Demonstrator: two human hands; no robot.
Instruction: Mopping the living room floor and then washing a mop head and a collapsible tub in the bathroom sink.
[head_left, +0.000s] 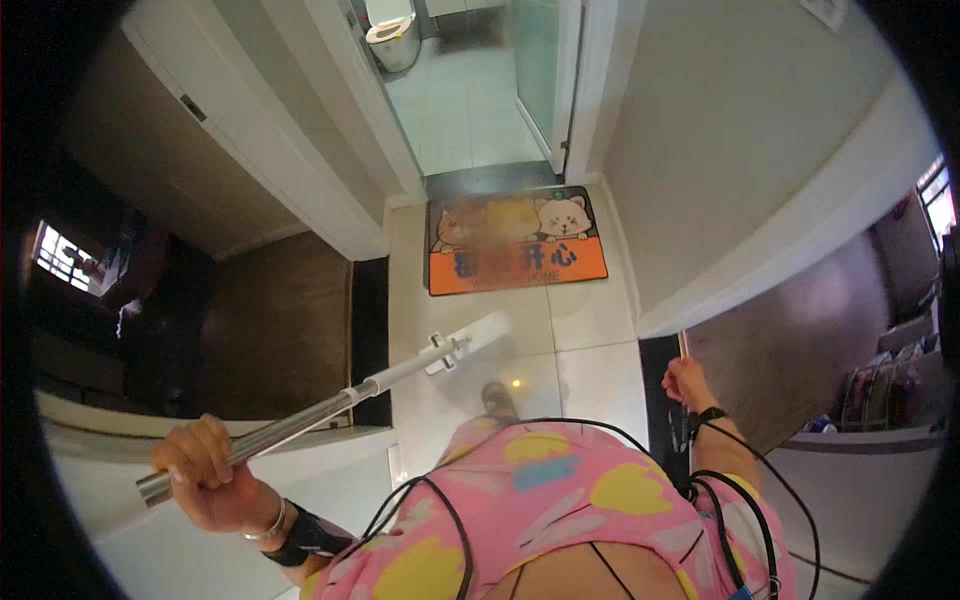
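Observation:
My left hand is wrapped around the upper end of a telescopic metal pole. The pole slopes forward to a white flat mop head over the pale floor tiles, its far end blurred. Beyond the head lies a doormat with cartoon animals, an orange band and writing. Out to the right, my right hand has curled fingers near the dark threshold of a doorway. Whether it holds anything is unclear. One foot shows below the mop head.
Ahead, a doorway leads to a bathroom with a toilet and a frosted glass door. Dark-floored rooms open left and right, beside a white door frame and a wall corner. Black cables loop around my arms and body.

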